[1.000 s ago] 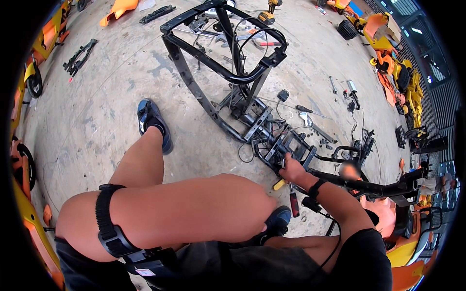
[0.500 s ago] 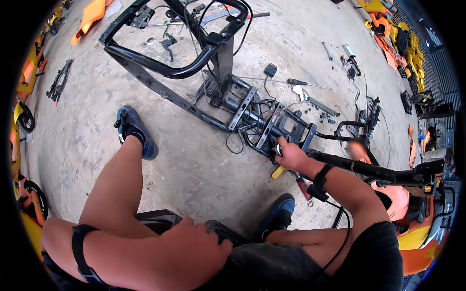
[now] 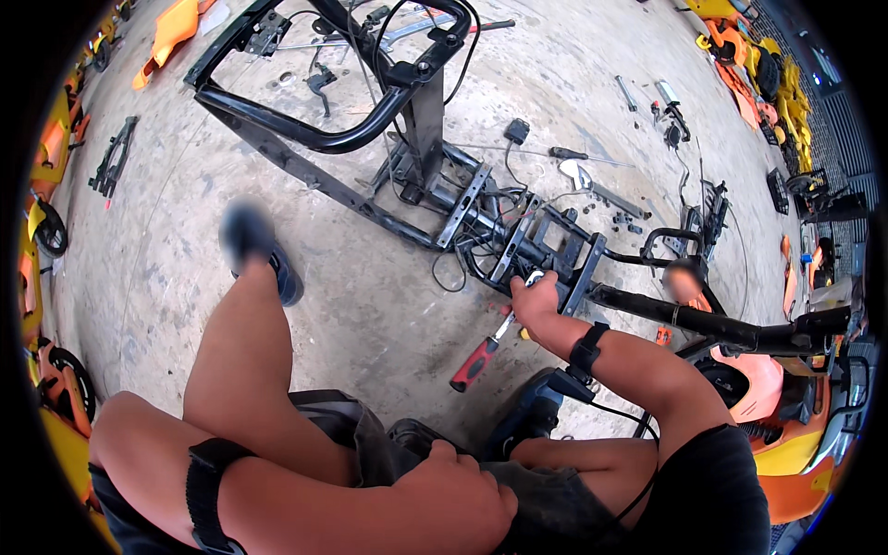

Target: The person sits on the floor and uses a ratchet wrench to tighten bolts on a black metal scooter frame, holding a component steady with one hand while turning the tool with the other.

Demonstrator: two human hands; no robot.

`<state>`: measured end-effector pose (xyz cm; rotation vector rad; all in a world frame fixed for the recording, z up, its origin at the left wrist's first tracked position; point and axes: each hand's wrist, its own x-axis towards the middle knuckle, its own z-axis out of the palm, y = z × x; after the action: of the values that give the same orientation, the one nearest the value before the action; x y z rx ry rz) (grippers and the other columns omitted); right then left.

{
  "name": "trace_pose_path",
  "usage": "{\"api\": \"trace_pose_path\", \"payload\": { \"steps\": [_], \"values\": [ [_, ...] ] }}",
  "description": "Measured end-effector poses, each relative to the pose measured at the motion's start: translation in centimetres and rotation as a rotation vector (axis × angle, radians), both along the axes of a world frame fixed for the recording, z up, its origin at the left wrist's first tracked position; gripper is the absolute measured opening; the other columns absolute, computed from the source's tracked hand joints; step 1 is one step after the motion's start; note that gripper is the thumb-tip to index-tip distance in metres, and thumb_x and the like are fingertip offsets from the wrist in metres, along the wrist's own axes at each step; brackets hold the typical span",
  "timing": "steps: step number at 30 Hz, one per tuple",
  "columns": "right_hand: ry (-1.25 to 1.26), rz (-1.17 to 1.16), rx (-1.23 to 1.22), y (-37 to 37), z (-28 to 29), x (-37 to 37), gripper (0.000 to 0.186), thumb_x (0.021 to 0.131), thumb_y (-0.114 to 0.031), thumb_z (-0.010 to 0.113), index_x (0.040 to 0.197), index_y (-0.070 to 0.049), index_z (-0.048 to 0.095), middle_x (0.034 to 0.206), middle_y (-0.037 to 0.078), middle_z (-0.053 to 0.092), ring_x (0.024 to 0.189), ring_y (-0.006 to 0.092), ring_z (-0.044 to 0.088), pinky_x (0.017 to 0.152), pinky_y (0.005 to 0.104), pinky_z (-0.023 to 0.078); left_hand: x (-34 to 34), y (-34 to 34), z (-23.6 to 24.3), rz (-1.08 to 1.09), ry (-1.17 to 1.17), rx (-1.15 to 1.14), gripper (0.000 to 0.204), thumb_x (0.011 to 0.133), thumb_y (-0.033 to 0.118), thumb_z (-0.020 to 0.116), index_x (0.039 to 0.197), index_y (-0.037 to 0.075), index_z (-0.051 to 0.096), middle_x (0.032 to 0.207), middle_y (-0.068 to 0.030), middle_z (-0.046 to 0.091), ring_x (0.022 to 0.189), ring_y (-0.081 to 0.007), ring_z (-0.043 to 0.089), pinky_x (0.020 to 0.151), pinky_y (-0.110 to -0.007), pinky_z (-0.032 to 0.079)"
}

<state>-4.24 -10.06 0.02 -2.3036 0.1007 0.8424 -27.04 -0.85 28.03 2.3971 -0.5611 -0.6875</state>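
Note:
My right hand (image 3: 536, 301) is closed around the chrome head of a ratchet wrench (image 3: 474, 363), at the near edge of a black metal vehicle frame (image 3: 546, 242). Its red and black handle sticks out toward me and to the left. What the head sits on is hidden under my fingers. A bit of a yellow object (image 3: 524, 334) shows just below that hand. My left hand (image 3: 453, 495) lies over my lap against the grey shorts, its knuckles bent and its fingertips hidden. The frame lies across the concrete floor, with loose wires running through its middle.
Beyond the frame lie a screwdriver (image 3: 589, 156), an adjustable wrench (image 3: 601, 191), scattered small bolts and a black box on a wire (image 3: 517, 130). A thick black tube (image 3: 703, 319) reaches right. Orange and yellow body panels (image 3: 791, 102) line both sides.
The ratchet's red handle has swung left, from below my right wrist to the left of it. My right hand shifted slightly left. My left hand moved right and nearer over my lap.

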Motion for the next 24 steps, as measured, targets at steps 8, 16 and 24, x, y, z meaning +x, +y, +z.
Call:
{"api": "trace_pose_path", "payload": {
  "steps": [8,16,24],
  "values": [
    [-0.120,0.725,-0.066,-2.7,1.0,3.7,0.046,0.082,-0.014,0.063,0.119,0.001,0.039,0.082,0.023,0.066,0.054,0.0331,0.067,0.054,0.0420,0.055,-1.2,0.8,0.2,0.115,0.048,-0.067,0.020,0.086,0.018,0.053,0.096,0.003,0.063,0.088,-0.0129,0.068,0.084,-0.0290,0.066,0.080,-0.042,0.049],
    [-0.040,0.276,-0.042,-1.4,0.1,1.7,0.051,0.087,-0.018,0.063,0.125,0.001,0.036,0.082,0.019,0.066,0.050,0.0288,0.065,0.048,0.0397,0.054,-1.5,0.7,0.6,0.097,0.013,0.004,0.020,0.086,0.017,0.052,0.096,0.003,0.062,0.088,-0.0133,0.068,0.083,-0.0287,0.067,0.078,-0.041,0.050],
    [-0.078,-0.022,-0.021,0.9,-0.3,-0.1,0.058,0.088,-0.020,0.061,0.130,0.006,0.030,0.083,0.018,0.065,0.048,0.0255,0.065,0.046,0.0375,0.053,-1.5,0.4,0.6,0.073,0.009,-0.010,0.020,0.086,0.018,0.052,0.096,0.003,0.062,0.087,-0.0130,0.068,0.081,-0.0275,0.067,0.075,-0.040,0.050]
  ]
}}
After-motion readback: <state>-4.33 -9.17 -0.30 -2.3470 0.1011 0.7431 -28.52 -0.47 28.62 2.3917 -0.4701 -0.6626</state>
